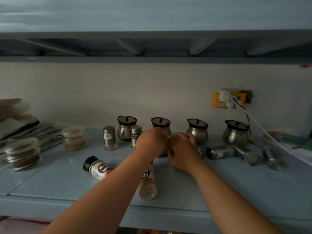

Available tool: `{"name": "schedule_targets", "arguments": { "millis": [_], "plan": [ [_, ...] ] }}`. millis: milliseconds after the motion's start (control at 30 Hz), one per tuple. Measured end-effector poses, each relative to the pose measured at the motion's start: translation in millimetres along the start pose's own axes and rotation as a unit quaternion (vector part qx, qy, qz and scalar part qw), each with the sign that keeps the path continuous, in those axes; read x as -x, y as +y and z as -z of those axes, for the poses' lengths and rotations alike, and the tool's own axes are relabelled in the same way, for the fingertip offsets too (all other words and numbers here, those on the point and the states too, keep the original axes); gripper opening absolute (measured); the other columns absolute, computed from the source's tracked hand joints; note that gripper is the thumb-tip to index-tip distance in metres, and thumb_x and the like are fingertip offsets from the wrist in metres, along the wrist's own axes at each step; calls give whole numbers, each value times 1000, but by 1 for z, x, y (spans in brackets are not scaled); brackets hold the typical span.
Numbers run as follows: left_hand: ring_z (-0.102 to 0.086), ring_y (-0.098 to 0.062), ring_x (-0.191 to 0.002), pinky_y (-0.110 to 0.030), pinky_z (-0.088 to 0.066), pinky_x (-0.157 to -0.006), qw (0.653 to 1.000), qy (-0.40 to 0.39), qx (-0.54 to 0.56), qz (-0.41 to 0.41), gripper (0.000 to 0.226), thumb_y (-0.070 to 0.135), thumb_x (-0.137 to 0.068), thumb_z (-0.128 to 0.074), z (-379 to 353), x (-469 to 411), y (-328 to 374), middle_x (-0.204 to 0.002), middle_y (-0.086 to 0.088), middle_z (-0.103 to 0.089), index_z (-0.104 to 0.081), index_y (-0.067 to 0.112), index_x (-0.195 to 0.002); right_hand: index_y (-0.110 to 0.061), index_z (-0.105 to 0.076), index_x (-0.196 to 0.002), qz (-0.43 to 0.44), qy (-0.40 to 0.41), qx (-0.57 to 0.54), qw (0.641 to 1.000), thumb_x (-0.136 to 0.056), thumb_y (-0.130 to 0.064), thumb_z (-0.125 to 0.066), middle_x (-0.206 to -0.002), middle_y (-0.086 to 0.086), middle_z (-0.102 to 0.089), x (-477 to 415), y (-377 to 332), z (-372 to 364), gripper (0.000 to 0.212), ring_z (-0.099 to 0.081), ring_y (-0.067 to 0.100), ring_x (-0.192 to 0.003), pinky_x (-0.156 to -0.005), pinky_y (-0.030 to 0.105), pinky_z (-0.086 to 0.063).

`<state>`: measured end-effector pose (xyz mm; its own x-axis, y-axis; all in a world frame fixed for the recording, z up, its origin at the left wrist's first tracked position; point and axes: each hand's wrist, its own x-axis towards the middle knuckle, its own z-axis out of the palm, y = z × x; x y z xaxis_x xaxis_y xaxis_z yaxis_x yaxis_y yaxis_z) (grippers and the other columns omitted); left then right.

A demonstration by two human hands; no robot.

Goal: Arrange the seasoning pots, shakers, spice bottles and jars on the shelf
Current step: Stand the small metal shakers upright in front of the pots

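Four round steel seasoning pots with dark lids stand along the back wall of the pale blue shelf: one, one behind my hands, one and one. Two steel shakers stand upright at the left. Three more shakers lie on their sides at the right. Two spice bottles lie flat, one black-capped and one partly under my left forearm. My left hand and right hand meet at mid-shelf, both closed around a steel shaker that is mostly hidden.
Flat lidded jars sit at the left, one stack and another, beside a pile of packets. A yellow wall socket with plugs trails white cables over the shelf's right end. Another shelf runs overhead.
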<state>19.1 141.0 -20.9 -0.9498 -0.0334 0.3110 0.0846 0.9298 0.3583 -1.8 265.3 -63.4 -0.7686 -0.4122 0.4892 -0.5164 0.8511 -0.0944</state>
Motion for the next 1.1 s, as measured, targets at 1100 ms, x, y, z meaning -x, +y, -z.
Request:
{"name": "schedule_targets", "arguments": {
  "millis": [1100],
  "plan": [
    [-64,-9,-81,-8,-51,-57,877,37,479,-29,58,-3,-72,-75,7,11,5,-101,-2,-64,-52,13,-123,-16,-61,-115,-82,150,-456,874,-85,-12,-63,-110,-2,-61,-2,10,14,30,-55,9,-101,-85,18,-45]
  ]
}}
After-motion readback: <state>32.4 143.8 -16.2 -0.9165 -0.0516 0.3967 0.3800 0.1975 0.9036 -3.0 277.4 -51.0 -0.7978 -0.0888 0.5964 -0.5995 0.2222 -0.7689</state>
